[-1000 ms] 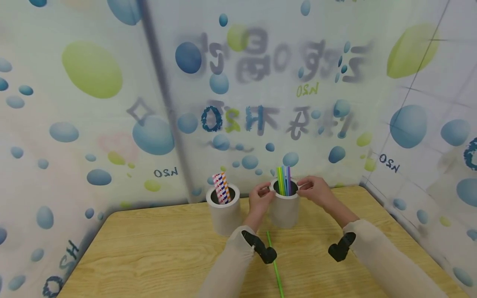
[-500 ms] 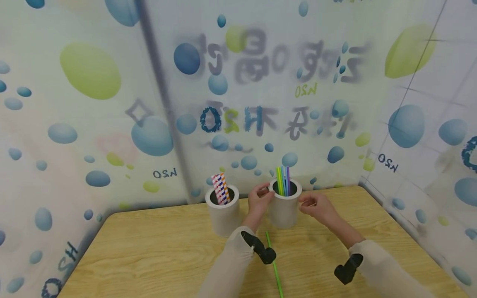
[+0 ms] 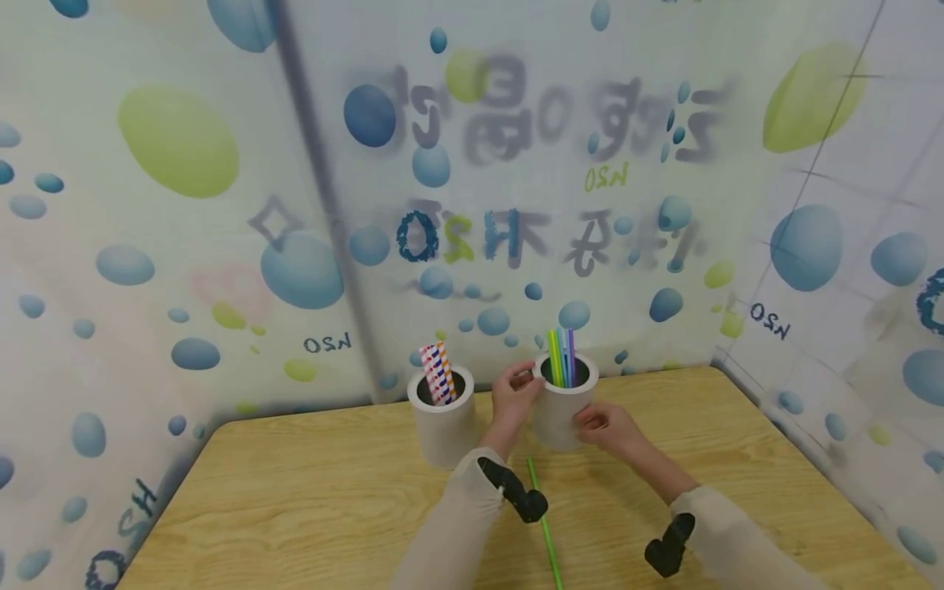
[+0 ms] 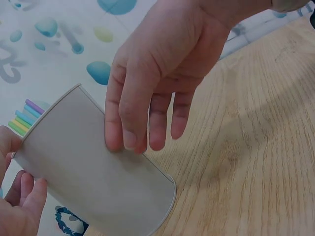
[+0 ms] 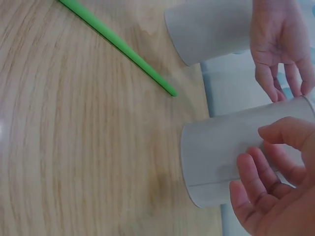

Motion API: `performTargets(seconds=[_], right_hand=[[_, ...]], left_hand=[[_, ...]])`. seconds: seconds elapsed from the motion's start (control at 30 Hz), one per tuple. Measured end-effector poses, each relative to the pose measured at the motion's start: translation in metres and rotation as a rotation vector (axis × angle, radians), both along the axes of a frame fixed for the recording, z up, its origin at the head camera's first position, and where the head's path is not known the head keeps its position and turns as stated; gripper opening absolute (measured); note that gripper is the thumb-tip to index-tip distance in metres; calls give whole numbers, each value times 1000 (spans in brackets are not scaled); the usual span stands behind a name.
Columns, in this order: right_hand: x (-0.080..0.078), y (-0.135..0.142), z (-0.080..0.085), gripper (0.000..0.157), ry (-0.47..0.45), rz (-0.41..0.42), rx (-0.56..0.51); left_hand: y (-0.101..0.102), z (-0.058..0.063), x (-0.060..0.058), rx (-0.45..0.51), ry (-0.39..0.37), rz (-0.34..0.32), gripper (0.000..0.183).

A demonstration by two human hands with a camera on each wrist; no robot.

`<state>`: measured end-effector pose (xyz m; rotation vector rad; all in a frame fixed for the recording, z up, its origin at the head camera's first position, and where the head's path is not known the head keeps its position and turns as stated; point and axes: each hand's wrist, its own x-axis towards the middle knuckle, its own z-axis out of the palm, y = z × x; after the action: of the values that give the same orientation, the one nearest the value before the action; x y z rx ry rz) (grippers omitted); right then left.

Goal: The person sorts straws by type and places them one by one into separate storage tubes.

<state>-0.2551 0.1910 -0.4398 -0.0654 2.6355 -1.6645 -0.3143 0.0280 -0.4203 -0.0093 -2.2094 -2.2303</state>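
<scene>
A pale grey cylindrical holder (image 3: pixel 563 414) stands upright at the back of the table, with several plain yellow, green, blue and purple straws (image 3: pixel 562 359) upright in it. My left hand (image 3: pixel 515 401) grips its left side at the rim, thumb in front. At its lower right side is my right hand (image 3: pixel 610 428), fingers loosely bent; in the right wrist view the fingertips (image 5: pixel 244 161) overlap the holder's wall. A matching holder (image 3: pixel 447 434) to the left contains patterned straws (image 3: pixel 438 373). One green straw (image 3: pixel 546 528) lies on the table in front.
The wooden table (image 3: pixel 310 483) runs up to a hanging cloth (image 3: pixel 184 246) printed with blue and green spots, close behind both holders. Another patterned wall (image 3: pixel 848 344) borders the right side.
My right hand has left the holder's rim, drawn back to the right, then come down to its lower right side. My left hand and both holders have stayed in place.
</scene>
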Motion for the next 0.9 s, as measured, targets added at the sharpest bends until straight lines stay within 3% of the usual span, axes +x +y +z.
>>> performTargets(seconds=[0.1,0.33,0.67,0.9], right_hand=[[-1,-5,-5,16,-15,17,-6],[-3,-15,-17,17,44,117,-31],[-2,-32,-28,16,-21,95,-18],[4,-40,-40,22,-49,206,-67]], left_hand=[[0,1,0,3,-5,7,32],[0,2,3,27,19,5,32],[0,3,2,11,2,12,32],[1,2,3,23,13,14,31]])
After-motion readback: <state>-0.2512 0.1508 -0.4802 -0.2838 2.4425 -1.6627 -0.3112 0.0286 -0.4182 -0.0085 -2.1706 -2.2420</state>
